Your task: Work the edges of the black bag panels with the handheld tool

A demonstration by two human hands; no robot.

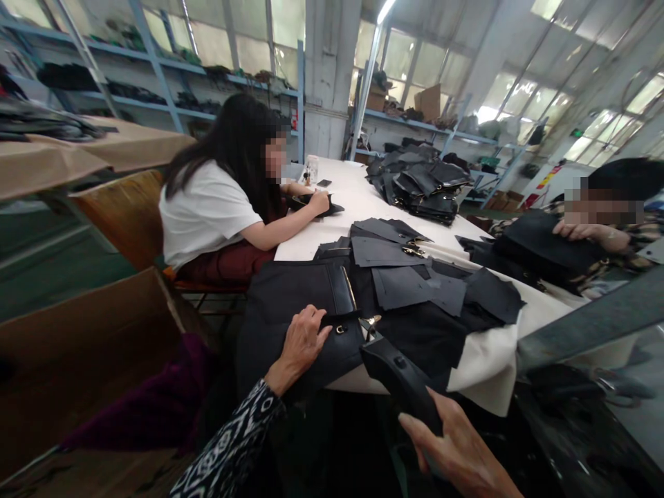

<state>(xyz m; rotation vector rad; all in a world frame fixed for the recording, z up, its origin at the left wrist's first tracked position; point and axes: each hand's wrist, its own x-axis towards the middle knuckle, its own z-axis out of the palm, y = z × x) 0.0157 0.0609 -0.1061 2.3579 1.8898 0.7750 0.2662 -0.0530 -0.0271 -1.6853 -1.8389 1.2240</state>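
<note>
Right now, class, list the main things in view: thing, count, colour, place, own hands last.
panel: 1, black, table's near edge
loose pieces: several, dark grey, mid-table
heap: 1, black, table's far end
phone: 1, dark, near seated person
table: 1, white, centre
seated person: 1, white top, left of table
other person: 1, patterned sleeves, far right
chair: 1, brown, left
box: 1, brown, lower left
cloth: 1, purple, at box
shelves: several, blue, background
back table: 1, tan, upper left
tool: 1, black, in right hand
left hand: 1, patterned sleeve, on panel
right hand: 1, bare, around tool
</note>
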